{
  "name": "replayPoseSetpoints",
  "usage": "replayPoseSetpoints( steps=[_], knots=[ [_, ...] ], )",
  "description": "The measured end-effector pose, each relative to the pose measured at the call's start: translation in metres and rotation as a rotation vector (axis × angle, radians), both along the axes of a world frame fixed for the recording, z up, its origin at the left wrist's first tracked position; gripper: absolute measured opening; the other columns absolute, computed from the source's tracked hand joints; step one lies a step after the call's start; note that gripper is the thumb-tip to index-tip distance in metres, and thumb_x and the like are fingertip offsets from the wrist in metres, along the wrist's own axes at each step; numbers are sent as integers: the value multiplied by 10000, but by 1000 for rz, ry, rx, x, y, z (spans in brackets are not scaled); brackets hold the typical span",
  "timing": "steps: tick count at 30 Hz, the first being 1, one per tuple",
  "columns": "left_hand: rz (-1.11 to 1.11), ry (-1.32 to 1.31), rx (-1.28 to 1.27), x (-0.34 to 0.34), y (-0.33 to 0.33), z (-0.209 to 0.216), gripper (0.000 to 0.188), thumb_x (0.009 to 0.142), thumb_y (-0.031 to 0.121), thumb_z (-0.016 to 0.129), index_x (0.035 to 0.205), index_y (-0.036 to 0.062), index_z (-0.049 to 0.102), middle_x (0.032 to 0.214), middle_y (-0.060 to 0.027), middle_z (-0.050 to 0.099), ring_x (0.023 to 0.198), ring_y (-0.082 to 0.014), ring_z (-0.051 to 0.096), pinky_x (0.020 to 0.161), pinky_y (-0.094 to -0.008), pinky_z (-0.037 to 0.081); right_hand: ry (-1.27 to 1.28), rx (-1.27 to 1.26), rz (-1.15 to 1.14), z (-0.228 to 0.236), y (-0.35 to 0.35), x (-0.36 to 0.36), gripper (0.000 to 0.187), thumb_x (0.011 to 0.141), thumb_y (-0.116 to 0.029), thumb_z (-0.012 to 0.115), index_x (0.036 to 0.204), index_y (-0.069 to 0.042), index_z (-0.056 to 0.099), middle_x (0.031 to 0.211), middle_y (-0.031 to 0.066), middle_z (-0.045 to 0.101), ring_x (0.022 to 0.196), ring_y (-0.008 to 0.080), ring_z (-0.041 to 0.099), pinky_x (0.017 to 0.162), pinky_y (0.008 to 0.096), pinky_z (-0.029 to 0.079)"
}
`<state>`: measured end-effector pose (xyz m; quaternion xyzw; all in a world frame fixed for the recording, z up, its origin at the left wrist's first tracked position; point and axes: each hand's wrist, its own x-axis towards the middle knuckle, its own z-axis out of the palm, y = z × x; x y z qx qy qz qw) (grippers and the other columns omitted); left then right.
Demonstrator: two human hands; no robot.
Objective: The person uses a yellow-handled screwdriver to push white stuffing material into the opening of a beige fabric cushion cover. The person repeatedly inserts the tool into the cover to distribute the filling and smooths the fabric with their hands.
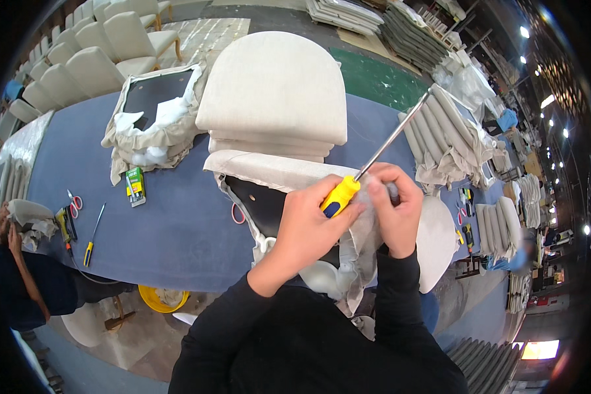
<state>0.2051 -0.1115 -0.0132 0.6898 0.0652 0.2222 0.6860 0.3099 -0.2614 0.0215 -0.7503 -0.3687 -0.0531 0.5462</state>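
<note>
My left hand (pixel 308 220) is closed around the yellow handle of a screwdriver (pixel 340 197), its long metal shaft pointing up and to the right. Close beside it, my right hand (pixel 399 205) has its fingers bent around a tuft of whitish stuffing (pixel 373 197). Under both hands a beige upholstered seat cushion (pixel 269 164) lies with its dark underside board (pixel 253 197) uppermost and loose fabric around the edges. White padding (pixel 322 277) shows at its near side, partly covered by my left arm. Red-handled scissors (pixel 238 213) show beside the cushion's left edge.
A pile of beige cushions (pixel 272 92) stands behind my hands on the blue-grey table (pixel 184 230). Left of it lie a half-covered cushion (pixel 152 108), a green box (pixel 135 186) and another screwdriver (pixel 94 235). A co-worker's hands (pixel 10 236) work at the far left. More cushions (pixel 440 134) are stacked right.
</note>
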Motion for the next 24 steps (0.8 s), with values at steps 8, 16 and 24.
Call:
replayPoseSetpoints(
  steps=[8, 16, 24],
  knots=[
    [16, -115, 150, -41, 19, -29, 267, 950, 176, 823, 1118, -1, 715, 892, -144, 722, 765, -289, 696, 749, -348, 546, -23, -23, 15, 1, -8, 1, 142, 906, -59, 772, 980, 28, 687, 1091, 152, 761, 1035, 236, 716, 971, 350, 527],
    [-13, 96, 263, -94, 16, -70, 285, 924, 165, 832, 1182, 53, 788, 881, -125, 747, 753, -282, 718, 715, -339, 541, 115, 56, 60, -5, -18, 9, 125, 934, -75, 748, 983, 29, 697, 1114, 155, 751, 1068, 231, 692, 993, 352, 504],
    [-45, 120, 210, -92, 17, -75, 277, 971, 207, 797, 1204, 59, 774, 911, -117, 758, 752, -300, 721, 739, -341, 560, 27, 69, 163, -10, -22, 10, 112, 926, -66, 762, 1002, 0, 713, 1138, 134, 721, 1147, 298, 664, 1057, 428, 491]
  ],
)
